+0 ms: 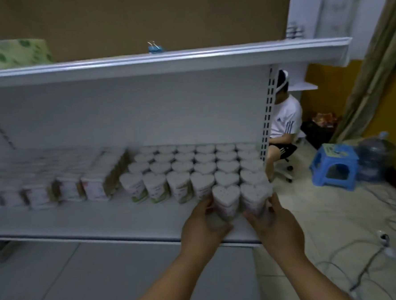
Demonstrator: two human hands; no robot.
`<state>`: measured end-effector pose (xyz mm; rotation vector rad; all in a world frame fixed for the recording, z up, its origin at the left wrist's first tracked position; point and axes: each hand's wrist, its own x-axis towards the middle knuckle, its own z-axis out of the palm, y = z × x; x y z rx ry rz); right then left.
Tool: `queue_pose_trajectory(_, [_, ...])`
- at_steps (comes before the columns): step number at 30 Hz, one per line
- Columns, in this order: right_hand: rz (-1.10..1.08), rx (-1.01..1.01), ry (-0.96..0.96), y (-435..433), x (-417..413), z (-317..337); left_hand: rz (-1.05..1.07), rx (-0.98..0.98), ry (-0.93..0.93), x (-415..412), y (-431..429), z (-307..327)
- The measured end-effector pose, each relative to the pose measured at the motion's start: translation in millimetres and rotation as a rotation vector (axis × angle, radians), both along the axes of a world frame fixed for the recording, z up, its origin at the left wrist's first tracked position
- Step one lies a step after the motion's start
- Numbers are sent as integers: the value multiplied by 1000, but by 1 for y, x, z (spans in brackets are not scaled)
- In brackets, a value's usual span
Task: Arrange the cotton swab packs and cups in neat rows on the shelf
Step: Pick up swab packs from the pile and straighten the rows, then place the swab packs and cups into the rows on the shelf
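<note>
Heart-shaped cotton swab cups (pixel 193 164) stand in several tidy rows on the right half of the white shelf (pixel 81 222). Two more heart-lidded cups stand at the front right of the block. My left hand (pixel 204 228) grips the left cup (pixel 225 200), and my right hand (pixel 276 226) grips the right cup (pixel 255 196). The two cups touch each other, just in front of the rows. Rectangular cotton swab packs (pixel 95 186) stand in blurred rows on the shelf's left half.
An upper shelf (pixel 163 61) overhangs, carrying a blue binder clip (pixel 155 48) and a green tissue pack (pixel 12 53). Right of the shelving, a person (pixel 283 121) sits on a stool beside a blue plastic stool (pixel 334 164), a water jug (pixel 376 157) and floor cables (pixel 372 255).
</note>
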<state>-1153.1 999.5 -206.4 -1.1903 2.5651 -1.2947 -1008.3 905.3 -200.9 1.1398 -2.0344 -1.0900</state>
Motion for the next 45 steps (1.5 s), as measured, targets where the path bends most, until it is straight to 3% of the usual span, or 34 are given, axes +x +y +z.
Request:
queue_pose_trajectory(3, [-105,-187,-145,12,8,6,-34,-5,7,17,1,0])
queue_pose_trajectory(6, [-115,-498,58,18,45,15,-64,-123,-111,59,-11,13])
queue_pose_trajectory(8, [90,-533,209,6,90,26,-84,-241,-194,105,-32,30])
queue_pose_trajectory(11, [594,-338,536,-41,173,32,-80,-338,-395,193,-78,58])
queue_pose_trajectory(13, [879,-4,669,-81,226,35,-54,-308,-553,261,-114,71])
queue_pose_trajectory(15, [956,222,773,-128,274,44,-5,-281,-703,327,-146,79])
queue_pose_trajectory(17, [1010,317,845,-175,324,62,33,-265,-796,386,-174,86])
queue_pose_trajectory(21, [989,455,821,-253,423,93,131,-300,-857,473,-216,96])
queue_pose_trajectory(25, [1023,452,864,-297,497,93,220,-290,-838,538,-241,90])
queue_pose_trajectory(32, [1155,440,901,-370,585,90,160,-312,-1038,624,-298,62])
queue_pose_trajectory(40, [1157,496,738,-519,675,112,172,-265,-996,682,-397,61])
queue_pose_trajectory(45, [922,453,525,-616,716,107,248,-254,-869,733,-445,61])
